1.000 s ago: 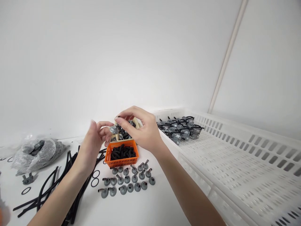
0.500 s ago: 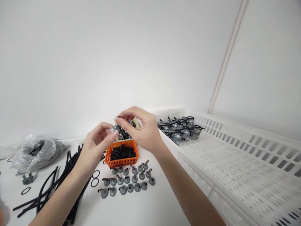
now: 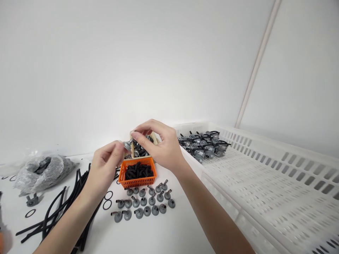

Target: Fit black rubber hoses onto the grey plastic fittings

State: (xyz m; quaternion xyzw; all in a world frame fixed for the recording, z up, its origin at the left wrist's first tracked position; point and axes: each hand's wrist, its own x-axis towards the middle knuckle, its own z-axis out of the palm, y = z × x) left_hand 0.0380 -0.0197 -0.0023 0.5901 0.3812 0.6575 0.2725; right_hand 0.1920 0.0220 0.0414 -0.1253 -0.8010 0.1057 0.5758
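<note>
My left hand (image 3: 106, 159) pinches the rim of a small grey dome-shaped metal fitting with a pipe stub (image 3: 128, 145). The thumb and fingertips of my right hand (image 3: 161, 143) are closed at the upper end of the same fitting, around its stub; the fingertips partly hide that end. Both hands are raised over an orange basket (image 3: 137, 182) of short black rubber pieces (image 3: 139, 170). Below it, similar grey fittings (image 3: 143, 201) stand in rows on the white table (image 3: 159, 236), many with their stubs tilted up.
Behind my hands is a cream box (image 3: 132, 151) of small metal parts. A large white crate (image 3: 254, 169) on the right holds assembled metal parts with black tubes (image 3: 202, 144). Leftward lie black hoses (image 3: 57, 211), black rings (image 3: 107, 204) and a plastic bag of parts (image 3: 47, 173).
My left hand has turned and drawn slightly left, its fingers curling in, so more of the fitting shows. The right hand has stayed almost in place at the stub.
</note>
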